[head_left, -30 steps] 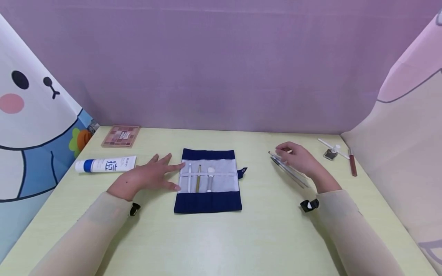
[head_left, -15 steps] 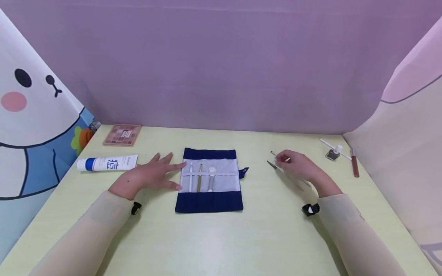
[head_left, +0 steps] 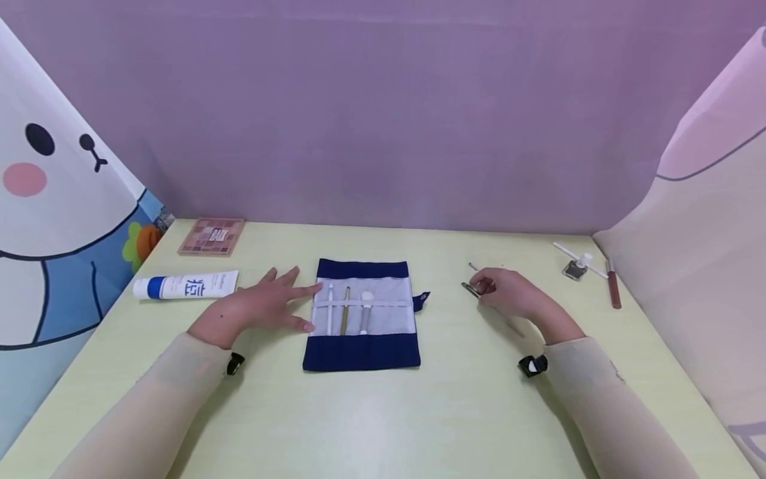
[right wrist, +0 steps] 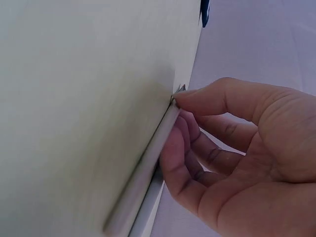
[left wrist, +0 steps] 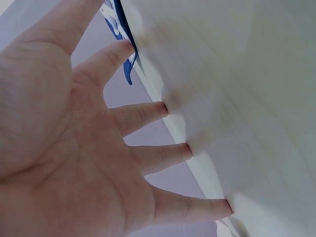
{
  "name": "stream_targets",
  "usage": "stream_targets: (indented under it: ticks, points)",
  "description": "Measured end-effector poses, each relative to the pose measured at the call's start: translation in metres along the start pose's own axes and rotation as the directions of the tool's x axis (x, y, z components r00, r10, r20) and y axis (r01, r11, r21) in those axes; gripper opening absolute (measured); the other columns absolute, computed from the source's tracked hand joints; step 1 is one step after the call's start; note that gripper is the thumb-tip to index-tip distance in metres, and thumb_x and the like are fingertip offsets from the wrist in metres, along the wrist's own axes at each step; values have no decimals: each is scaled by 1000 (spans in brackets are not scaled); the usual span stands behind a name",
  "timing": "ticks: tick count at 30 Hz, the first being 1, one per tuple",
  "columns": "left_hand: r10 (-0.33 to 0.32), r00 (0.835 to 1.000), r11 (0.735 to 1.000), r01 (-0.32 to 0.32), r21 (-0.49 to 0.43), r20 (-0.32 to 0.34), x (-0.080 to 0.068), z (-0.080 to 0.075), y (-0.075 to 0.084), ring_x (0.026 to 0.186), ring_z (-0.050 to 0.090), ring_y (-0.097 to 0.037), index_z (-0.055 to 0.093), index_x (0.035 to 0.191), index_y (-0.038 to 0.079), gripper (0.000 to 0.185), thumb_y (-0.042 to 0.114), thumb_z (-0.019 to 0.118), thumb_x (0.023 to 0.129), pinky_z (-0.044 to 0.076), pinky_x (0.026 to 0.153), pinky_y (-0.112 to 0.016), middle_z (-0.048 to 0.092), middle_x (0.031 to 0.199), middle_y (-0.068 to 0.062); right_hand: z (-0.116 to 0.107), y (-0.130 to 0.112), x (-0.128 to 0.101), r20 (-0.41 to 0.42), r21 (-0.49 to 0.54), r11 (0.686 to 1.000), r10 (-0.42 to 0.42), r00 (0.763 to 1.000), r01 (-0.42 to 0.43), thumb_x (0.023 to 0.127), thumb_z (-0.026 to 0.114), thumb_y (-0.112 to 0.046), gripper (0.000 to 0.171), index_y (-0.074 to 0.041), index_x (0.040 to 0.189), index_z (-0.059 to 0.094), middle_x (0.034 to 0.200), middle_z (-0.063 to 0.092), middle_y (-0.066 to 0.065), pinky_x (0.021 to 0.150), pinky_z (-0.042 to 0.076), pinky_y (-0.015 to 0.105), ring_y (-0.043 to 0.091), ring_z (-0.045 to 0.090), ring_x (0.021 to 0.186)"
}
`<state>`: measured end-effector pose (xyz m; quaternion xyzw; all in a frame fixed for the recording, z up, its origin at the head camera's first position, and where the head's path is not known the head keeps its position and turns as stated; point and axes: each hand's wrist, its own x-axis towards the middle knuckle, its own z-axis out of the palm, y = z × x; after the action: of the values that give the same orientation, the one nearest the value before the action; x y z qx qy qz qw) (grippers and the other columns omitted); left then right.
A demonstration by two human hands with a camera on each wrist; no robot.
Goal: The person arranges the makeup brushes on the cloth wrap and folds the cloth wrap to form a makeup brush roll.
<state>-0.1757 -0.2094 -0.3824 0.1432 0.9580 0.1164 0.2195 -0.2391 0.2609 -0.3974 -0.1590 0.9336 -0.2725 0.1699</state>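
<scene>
Slim makeup brushes (head_left: 473, 287) lie on the pale table (head_left: 383, 412) at about three o'clock of the open navy brush roll (head_left: 361, 314), gathered under the right hand (head_left: 509, 296), whose curled fingers and thumb pinch their thin handles against the tabletop. At nine o'clock of the roll, the left hand (head_left: 254, 307) rests flat, fingers spread and holding nothing, fingertips at the cloth's edge. A firm pinch near mid-handle, roll kept pinned, would likely serve best.

sheer beige sleeves (head_left: 149, 399), small black wrist cameras (head_left: 529, 365).
</scene>
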Motion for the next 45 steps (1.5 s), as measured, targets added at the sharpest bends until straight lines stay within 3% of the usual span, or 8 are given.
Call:
stream_targets:
  ticks: [10, 17, 24, 33, 42, 45]
  points:
    - [-6, 1000, 1000, 6, 3, 6, 1, 2, -1, 157, 4, -71, 32, 168, 37, 95, 72, 72, 89, 26, 105, -96, 7, 178, -30, 0, 1, 1, 16, -10, 1000, 21, 1000, -21, 93, 69, -3, 38, -1, 131, 67, 111, 71, 12, 84, 52, 32, 22, 62, 100]
    - [-3, 1000, 1000, 3, 11, 2, 4, 2, -2, 157, 5, -71, 33, 168, 37, 95, 72, 72, 89, 27, 105, -96, 8, 178, -30, -2, -4, 2, -15, -6, 1000, 22, 1000, -22, 92, 69, -6, 41, 1, 133, 69, 111, 72, 11, 82, 52, 30, 21, 63, 98]
    - [-4, 1000, 1000, 4, -2, 9, 1, 2, 0, 157, 3, -71, 33, 168, 36, 95, 71, 73, 89, 25, 106, -96, 7, 178, -31, -8, -20, 4, -87, 124, 991, -36, 996, 46, 95, 69, -6, 47, 3, 140, 65, 114, 70, 15, 77, 55, 25, 21, 64, 99]
    - [5, 1000, 1000, -5, 13, 5, 1, 1, 0, 156, 4, -72, 33, 168, 36, 94, 72, 72, 90, 27, 105, -95, 7, 178, -30, -15, -54, 16, -134, 309, 937, -128, 983, 164, 93, 65, -1, 46, 1, 138, 63, 117, 66, 16, 81, 54, 19, 19, 60, 103]
    - [8, 1000, 1000, -8, 10, 3, 2, 1, -2, 156, 4, -72, 33, 168, 35, 95, 72, 72, 89, 25, 105, -96, 7, 178, -31, -10, -93, 36, -160, 343, 920, -142, 977, 190, 95, 67, -7, 45, -8, 140, 63, 120, 66, 12, 86, 57, 27, 24, 63, 107]
    - [13, 1000, 1000, -13, 10, -1, 1, 1, -2, 155, 4, -73, 32, 168, 35, 95, 72, 71, 89, 25, 104, -97, 7, 178, -31, -7, -104, 44, -167, 396, 898, -134, 977, 191, 96, 67, -8, 47, -8, 143, 62, 123, 65, 11, 91, 61, 31, 24, 64, 109]
